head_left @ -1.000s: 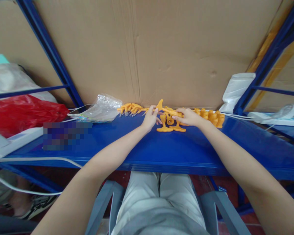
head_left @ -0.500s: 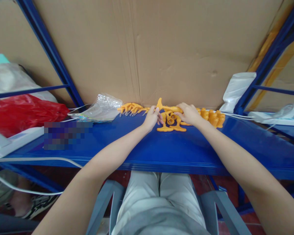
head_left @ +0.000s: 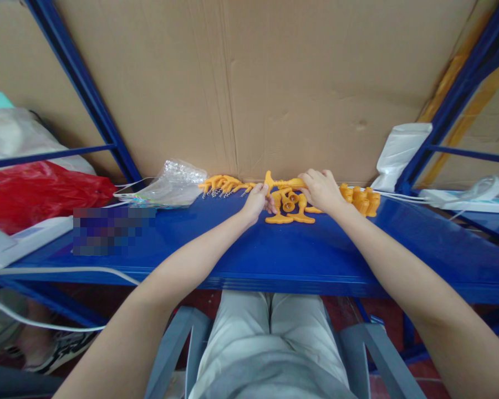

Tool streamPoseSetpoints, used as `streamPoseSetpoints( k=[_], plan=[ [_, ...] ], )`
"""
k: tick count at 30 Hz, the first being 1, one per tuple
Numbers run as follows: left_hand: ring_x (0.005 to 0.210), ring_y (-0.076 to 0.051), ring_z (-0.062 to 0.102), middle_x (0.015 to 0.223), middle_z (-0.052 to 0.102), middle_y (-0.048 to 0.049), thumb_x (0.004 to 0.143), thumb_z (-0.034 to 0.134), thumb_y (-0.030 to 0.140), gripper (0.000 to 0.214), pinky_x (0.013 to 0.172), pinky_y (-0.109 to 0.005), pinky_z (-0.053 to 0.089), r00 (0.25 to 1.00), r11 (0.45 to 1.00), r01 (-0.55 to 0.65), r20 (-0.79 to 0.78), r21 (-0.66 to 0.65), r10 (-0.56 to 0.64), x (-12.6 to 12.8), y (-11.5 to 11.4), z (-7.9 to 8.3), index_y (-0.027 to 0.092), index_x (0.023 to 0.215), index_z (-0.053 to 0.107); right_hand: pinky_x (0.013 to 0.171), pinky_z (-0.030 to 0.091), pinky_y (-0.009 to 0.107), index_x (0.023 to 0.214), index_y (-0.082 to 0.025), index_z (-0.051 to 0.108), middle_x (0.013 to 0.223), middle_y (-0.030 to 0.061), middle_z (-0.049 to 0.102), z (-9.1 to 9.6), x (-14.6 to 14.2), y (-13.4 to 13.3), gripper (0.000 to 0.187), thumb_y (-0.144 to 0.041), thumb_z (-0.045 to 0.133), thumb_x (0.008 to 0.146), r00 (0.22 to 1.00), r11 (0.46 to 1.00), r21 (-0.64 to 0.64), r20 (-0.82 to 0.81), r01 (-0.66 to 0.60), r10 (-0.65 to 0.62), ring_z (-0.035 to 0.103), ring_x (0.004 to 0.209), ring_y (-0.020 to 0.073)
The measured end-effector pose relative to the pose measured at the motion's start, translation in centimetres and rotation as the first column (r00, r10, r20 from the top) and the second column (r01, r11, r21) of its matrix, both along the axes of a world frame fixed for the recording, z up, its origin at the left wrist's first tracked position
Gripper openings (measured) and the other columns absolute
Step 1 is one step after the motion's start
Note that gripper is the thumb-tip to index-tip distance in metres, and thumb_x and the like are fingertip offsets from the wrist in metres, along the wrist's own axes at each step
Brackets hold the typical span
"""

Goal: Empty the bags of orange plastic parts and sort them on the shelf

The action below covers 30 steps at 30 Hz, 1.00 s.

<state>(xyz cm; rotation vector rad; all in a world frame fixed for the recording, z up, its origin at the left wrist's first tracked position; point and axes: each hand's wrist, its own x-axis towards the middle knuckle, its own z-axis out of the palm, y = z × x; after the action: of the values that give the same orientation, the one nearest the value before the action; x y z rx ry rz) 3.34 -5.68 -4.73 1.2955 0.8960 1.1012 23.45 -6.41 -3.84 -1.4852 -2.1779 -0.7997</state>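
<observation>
Between my hands an orange plastic corkscrew (head_left: 289,183) lies roughly level above the table. My left hand (head_left: 255,203) is closed round its T-shaped handle end. At the other end, my right hand (head_left: 322,189) grips the orange body, fingers bent over it and hiding that part. Below the hands is a small group of loose orange T-shaped and hollow round pieces (head_left: 302,213). To the left, orange handles (head_left: 222,182) with bare metal spirals lie in a row. Several orange bodies (head_left: 360,200) stand upright at the right, beyond my right wrist.
The blue metal table (head_left: 270,257) backs onto a cardboard wall (head_left: 295,83). A clear plastic bag (head_left: 172,183) and a red bag (head_left: 45,191) are on the left. A white pouch (head_left: 401,155) leans by the right blue post. White cables run along the sides.
My right hand has shifted slightly right, with more of the corkscrew's shaft showing between the hands. The handle end has dipped slightly in my left hand.
</observation>
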Motion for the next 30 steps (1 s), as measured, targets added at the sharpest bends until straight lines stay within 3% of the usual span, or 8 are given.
streamPoseSetpoints(
  k=[5,9,13,21,30],
  plan=[
    [0.032,-0.008,0.050,0.057,0.056,0.0084,0.105,0.035,0.021,0.011,0.039,-0.016,0.031,0.997,0.995,0.003,-0.072,0.101,0.004,0.0,0.5,-0.8,0.022,0.097,0.042,0.076,0.044,0.032,0.105,-0.017,0.068,0.099,0.0108,0.072,-0.6,0.9,1.0,0.027,-0.033,0.054,0.089,0.978,0.951,-0.272,-0.184,-0.148,0.100,0.065,0.087,0.0237],
    [0.034,-0.006,0.050,0.064,0.059,0.0068,0.103,0.044,0.022,0.004,0.040,-0.016,0.030,0.992,0.976,0.068,-0.117,0.208,-0.044,0.1,0.8,-1.4,0.022,0.100,0.046,0.064,0.041,0.028,0.083,-0.018,0.068,0.075,0.0042,0.069,-1.0,0.9,1.1,0.021,-0.036,0.059,0.084,0.979,0.907,-0.407,-0.200,-0.110,0.029,0.060,0.068,0.0178],
    [0.035,-0.005,0.050,0.074,0.063,0.0038,0.100,0.049,0.021,0.004,0.039,-0.017,0.031,0.986,0.962,0.100,-0.153,0.254,-0.062,0.2,0.7,-1.6,0.021,0.097,0.050,0.057,0.039,0.026,0.075,-0.019,0.067,0.067,0.0020,0.066,-0.5,0.2,0.5,0.019,-0.033,0.058,0.084,0.988,0.878,-0.477,-0.151,-0.040,-0.038,0.057,0.061,0.0153],
    [0.033,-0.005,0.049,0.069,0.064,0.0041,0.097,0.060,0.025,0.015,0.038,-0.017,0.029,0.988,0.967,0.126,-0.115,0.222,-0.103,0.2,0.5,-1.1,0.021,0.089,0.048,0.066,0.044,0.031,0.098,-0.020,0.075,0.093,0.0119,0.078,0.7,-1.0,-0.9,0.026,-0.030,0.053,0.088,0.959,0.906,-0.322,0.027,0.275,-0.282,0.072,0.086,0.0268],
    [0.029,-0.009,0.051,0.058,0.062,0.0055,0.105,0.038,0.021,0.020,0.037,-0.018,0.033,0.987,0.989,0.115,-0.124,0.093,-0.103,0.4,-0.4,-0.4,0.022,0.085,0.041,0.071,0.045,0.034,0.112,-0.012,0.069,0.102,0.0214,0.076,0.7,-1.2,-1.0,0.030,-0.017,0.049,0.090,0.933,0.923,-0.149,0.125,0.354,-0.338,0.072,0.097,0.0316]
  ],
)
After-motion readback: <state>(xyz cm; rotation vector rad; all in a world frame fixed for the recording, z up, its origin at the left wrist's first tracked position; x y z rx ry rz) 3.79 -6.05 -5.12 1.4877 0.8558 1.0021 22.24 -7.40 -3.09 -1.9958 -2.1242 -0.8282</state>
